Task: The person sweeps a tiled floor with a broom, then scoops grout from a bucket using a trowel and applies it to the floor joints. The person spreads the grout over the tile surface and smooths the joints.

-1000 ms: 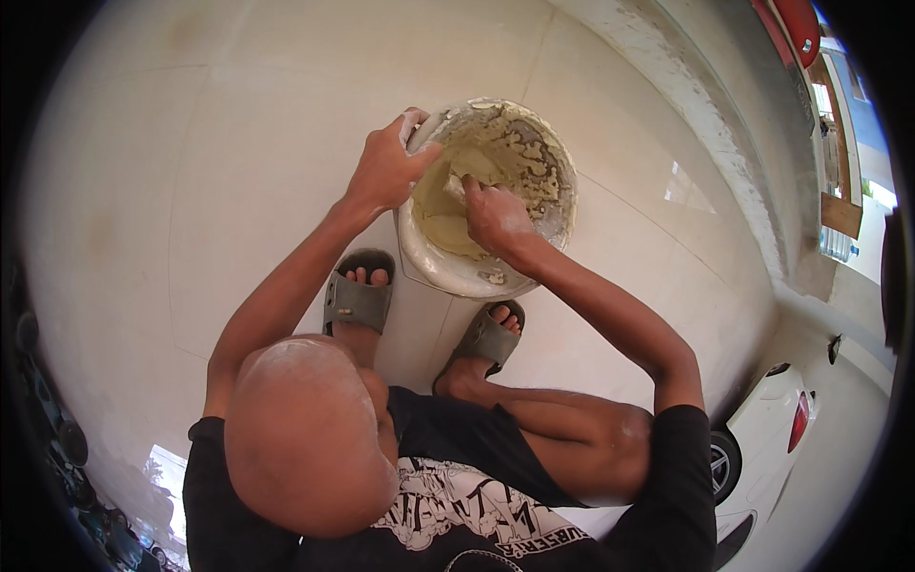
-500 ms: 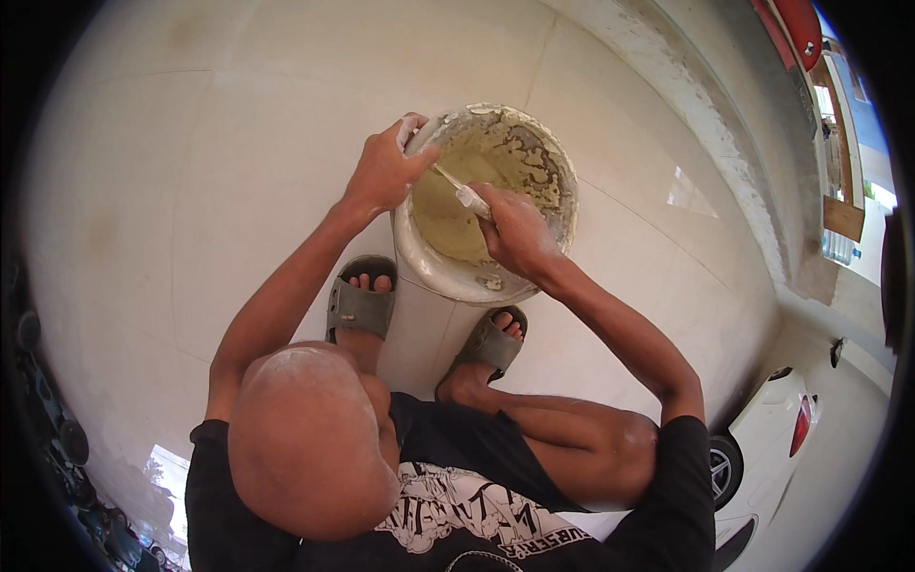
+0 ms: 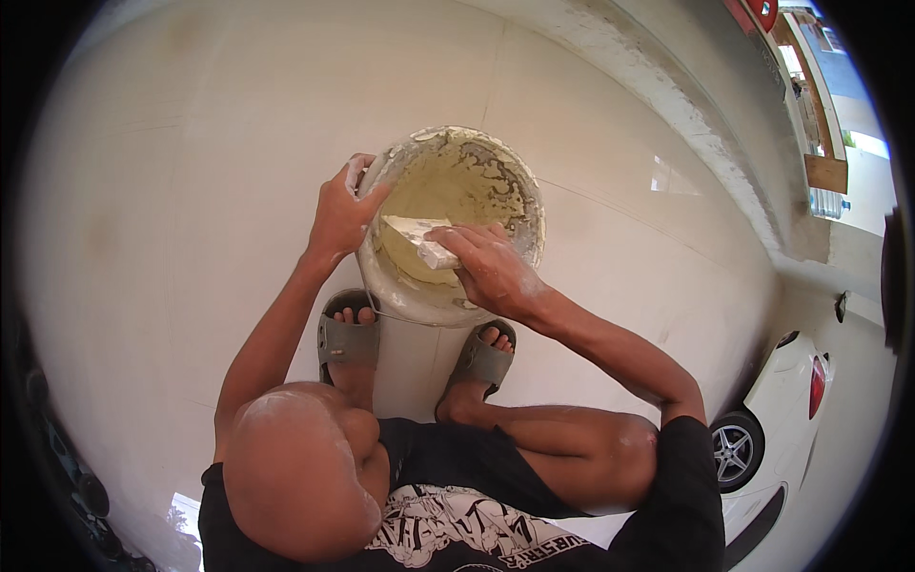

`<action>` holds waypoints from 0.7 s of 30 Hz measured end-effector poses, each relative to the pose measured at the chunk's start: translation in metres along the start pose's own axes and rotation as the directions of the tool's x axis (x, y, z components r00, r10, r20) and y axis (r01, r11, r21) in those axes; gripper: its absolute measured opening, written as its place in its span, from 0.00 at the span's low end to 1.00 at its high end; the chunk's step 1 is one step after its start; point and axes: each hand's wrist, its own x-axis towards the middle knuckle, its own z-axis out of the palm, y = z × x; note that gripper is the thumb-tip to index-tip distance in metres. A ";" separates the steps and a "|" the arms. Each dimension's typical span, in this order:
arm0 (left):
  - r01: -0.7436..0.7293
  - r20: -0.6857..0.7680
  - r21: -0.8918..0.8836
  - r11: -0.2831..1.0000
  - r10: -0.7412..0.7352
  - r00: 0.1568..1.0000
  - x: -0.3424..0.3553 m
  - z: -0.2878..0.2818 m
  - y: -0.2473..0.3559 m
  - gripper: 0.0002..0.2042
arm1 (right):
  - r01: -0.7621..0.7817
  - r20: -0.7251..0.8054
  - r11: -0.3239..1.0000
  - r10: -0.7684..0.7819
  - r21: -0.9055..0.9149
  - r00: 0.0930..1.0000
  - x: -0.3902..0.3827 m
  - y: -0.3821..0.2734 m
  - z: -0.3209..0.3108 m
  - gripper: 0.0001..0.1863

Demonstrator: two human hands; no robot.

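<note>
A white bucket point(image 3: 530, 195) smeared with pale yellow putty point(image 3: 462, 186) stands on the floor between my feet. My left hand point(image 3: 337, 215) grips the bucket's left rim. My right hand point(image 3: 492, 271) is over the near rim, closed on a putty-coated scraper point(image 3: 416, 234) whose flat blade points left, inside the bucket, just above the putty. White putty coats my fingers. The scraper's handle is hidden in my fist.
My feet in grey sandals point(image 3: 347, 339) rest on pale glossy floor tiles point(image 3: 191, 191) just below the bucket. A rough concrete kerb point(image 3: 667, 95) runs along the upper right. A white car point(image 3: 777, 448) is parked at the lower right.
My right hand has drawn back from the bucket's middle to its near rim, and the scraper blade has swung to point left. My left hand stays on the rim.
</note>
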 end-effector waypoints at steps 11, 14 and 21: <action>0.016 -0.020 -0.053 0.998 -0.017 1.000 -0.009 0.013 0.000 0.15 | 0.049 -0.055 0.994 -0.054 -0.095 0.997 -0.010 0.014 -0.002 0.21; 0.105 -0.033 -0.051 0.993 -0.106 0.994 -0.018 0.014 0.005 0.15 | -0.001 0.099 0.992 0.013 -0.128 0.995 -0.014 0.016 -0.003 0.21; 0.069 -0.047 -0.044 0.997 -0.072 0.996 -0.013 0.012 -0.001 0.15 | -0.042 0.029 0.998 0.041 0.036 0.999 -0.018 0.021 -0.024 0.19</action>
